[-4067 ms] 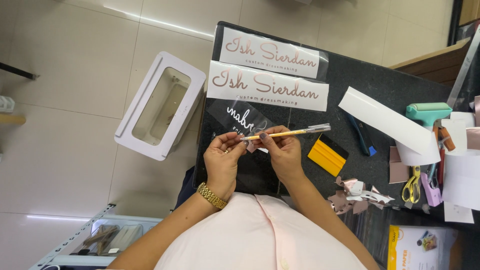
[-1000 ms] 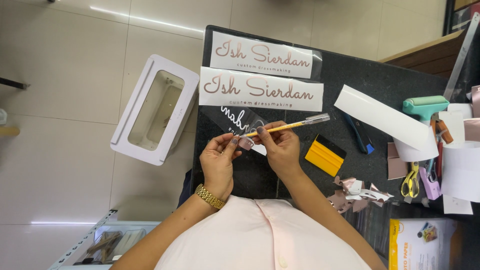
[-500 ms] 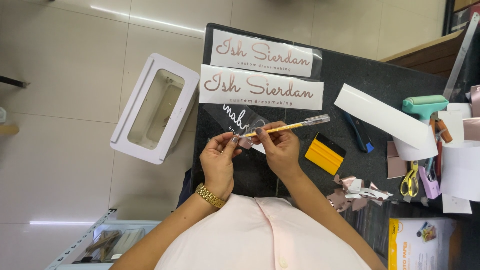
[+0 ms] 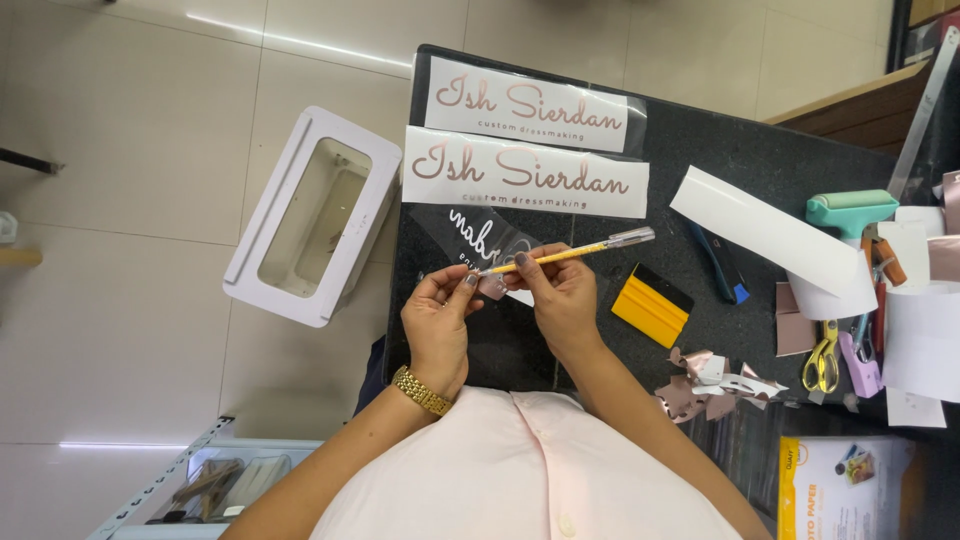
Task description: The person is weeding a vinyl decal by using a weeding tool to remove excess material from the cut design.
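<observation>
Sticker point(image 4: 492, 287): our left hand point(image 4: 437, 325) pinches it tight.
Pick point(image 4: 565, 253): our right hand point(image 4: 562, 295) grips it; we should poke softly.
Sheet point(image 4: 478, 238): just far of our fingers.

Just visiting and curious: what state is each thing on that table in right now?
Left hand: pinching a small pink scrap.
Right hand: gripping a yellow tool, tip at the scrap.
Clear sheet: flat, under the hands.
Two banners: flat, side by side.
Squeegee: lying unused.
Scissors: lying, blades hidden.
Scraps: heaped, curled.
</observation>
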